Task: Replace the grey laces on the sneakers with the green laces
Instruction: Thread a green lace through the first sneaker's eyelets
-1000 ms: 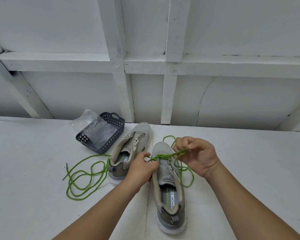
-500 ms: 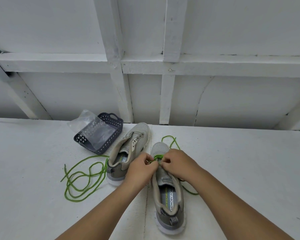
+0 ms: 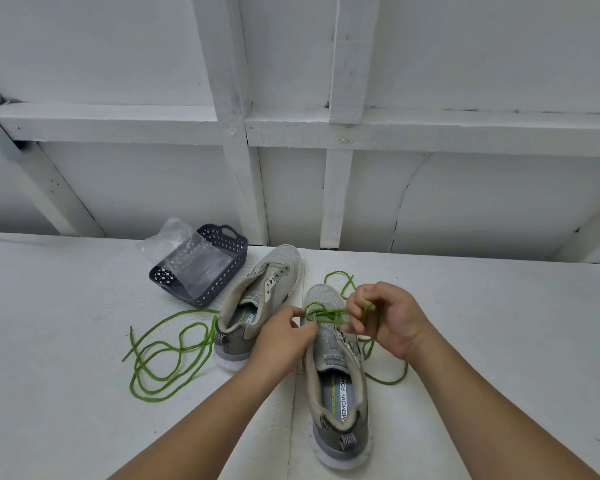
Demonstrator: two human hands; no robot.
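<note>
With your left hand (image 3: 284,336) pinching the near shoe (image 3: 336,368) at its eyelets on the tabletop (image 3: 66,341), and your right hand (image 3: 383,317) gripping the green lace (image 3: 326,311), draw the slack through evenly; keep crossings flat; avoid twisting it.

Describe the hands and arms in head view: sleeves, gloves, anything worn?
Both forearms are bare as far as the frame shows, with no sleeves in view. The left hand and right hand have no gloves. No watch, ring, band or marking is visible on either.
</note>
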